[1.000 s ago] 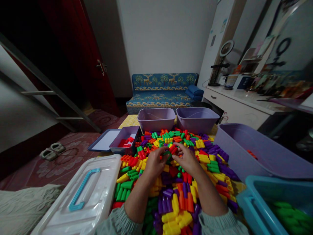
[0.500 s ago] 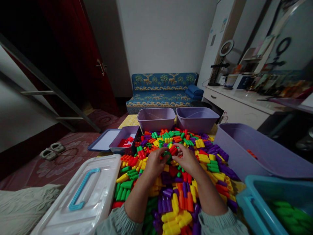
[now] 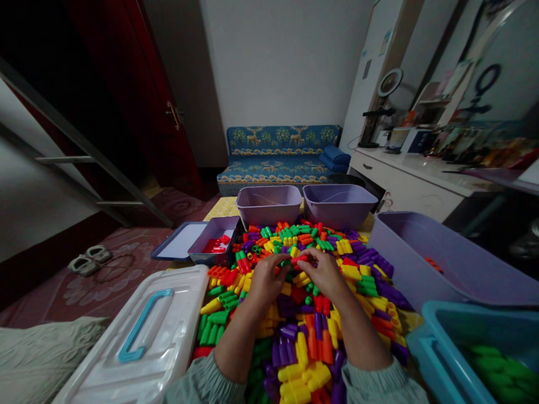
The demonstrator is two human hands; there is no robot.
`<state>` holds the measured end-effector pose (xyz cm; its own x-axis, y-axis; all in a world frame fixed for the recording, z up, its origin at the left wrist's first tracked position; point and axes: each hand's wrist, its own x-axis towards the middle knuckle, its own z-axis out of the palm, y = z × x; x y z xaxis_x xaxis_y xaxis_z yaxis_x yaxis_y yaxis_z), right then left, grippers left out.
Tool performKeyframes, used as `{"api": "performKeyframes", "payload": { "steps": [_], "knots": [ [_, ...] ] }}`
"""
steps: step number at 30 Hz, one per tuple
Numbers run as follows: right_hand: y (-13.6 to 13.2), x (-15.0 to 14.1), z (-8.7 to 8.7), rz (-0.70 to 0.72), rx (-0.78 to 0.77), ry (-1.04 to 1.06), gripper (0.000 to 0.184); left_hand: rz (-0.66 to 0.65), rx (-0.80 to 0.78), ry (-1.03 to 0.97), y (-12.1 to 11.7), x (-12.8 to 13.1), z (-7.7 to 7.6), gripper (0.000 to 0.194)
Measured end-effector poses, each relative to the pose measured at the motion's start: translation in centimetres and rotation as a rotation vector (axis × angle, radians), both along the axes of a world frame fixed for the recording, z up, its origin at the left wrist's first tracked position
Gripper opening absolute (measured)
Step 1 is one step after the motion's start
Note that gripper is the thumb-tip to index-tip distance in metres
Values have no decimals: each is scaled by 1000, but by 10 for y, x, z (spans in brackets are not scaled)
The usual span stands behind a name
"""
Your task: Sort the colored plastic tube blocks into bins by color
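Observation:
A wide heap of plastic tube-shaped blocks (image 3: 362,283) in red, orange, yellow, green and purple covers the table. Both my hands sit close together over its middle. My left hand (image 3: 266,279) has its fingers curled and pinching a green block (image 3: 287,262). My right hand (image 3: 322,273) is closed in a pinch on a red block (image 3: 300,259) that meets the green one between the fingertips. My forearms lie over the blocks nearest me.
Two empty purple tubs (image 3: 269,205) (image 3: 339,203) stand at the heap's far edge. A small purple tray holding red blocks (image 3: 214,245) is at the left, a large purple bin (image 3: 438,264) at the right. A blue bin with green blocks (image 3: 484,350) and a white lidded box (image 3: 143,336) flank me.
My right hand has shifted slightly left and up, and the red block now sits more plainly at its fingertips against the green one. The left hand has barely moved.

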<state>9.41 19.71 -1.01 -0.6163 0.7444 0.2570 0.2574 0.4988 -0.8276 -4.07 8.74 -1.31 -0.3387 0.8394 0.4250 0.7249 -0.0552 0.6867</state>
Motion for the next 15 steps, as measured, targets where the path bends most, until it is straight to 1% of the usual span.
{"api": "performKeyframes", "payload": {
  "steps": [11,15],
  "knots": [
    [-3,1,6,-22,24,62,18,6,10,-39,1,1,-2,23],
    [-4,1,8,-38,54,52,21,3,14,-42,1,2,-2,23]
  ]
}}
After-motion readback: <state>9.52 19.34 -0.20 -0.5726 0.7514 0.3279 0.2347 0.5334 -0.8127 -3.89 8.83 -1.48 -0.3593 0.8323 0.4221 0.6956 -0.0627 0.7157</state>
